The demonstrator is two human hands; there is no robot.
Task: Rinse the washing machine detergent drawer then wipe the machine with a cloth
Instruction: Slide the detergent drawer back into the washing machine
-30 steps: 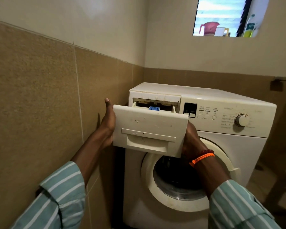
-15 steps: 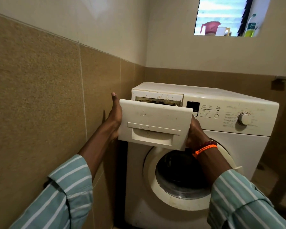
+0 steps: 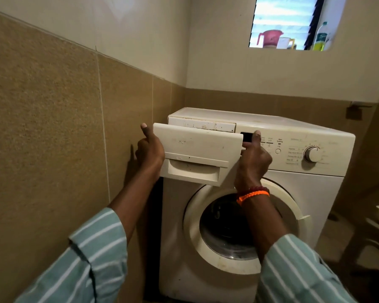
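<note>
The detergent drawer (image 3: 197, 153) has gone further back toward its slot than half a second ago; the gap above its front panel has narrowed, and only a thin stained strip of the opening shows there. It sits at the upper left corner of the washing machine (image 3: 293, 193), front panel tipped a little and not flush with the control panel. The left hand (image 3: 150, 153) clasps the panel's left edge, thumb standing up past the top corner, fingers hidden behind. The right hand (image 3: 253, 158) grips the right edge, one finger pointing up over the dark display, the others curled round the panel's side. An orange and red bracelet (image 3: 253, 194) circles that wrist. Beyond the right hand sit the buttons and a round dial (image 3: 313, 154). Below both hands is the round door (image 3: 239, 228). Left of the left hand runs the tan tiled wall (image 3: 53, 127). High above the right hand, a window (image 3: 287, 22) holds a pink jug and a bottle.
</note>
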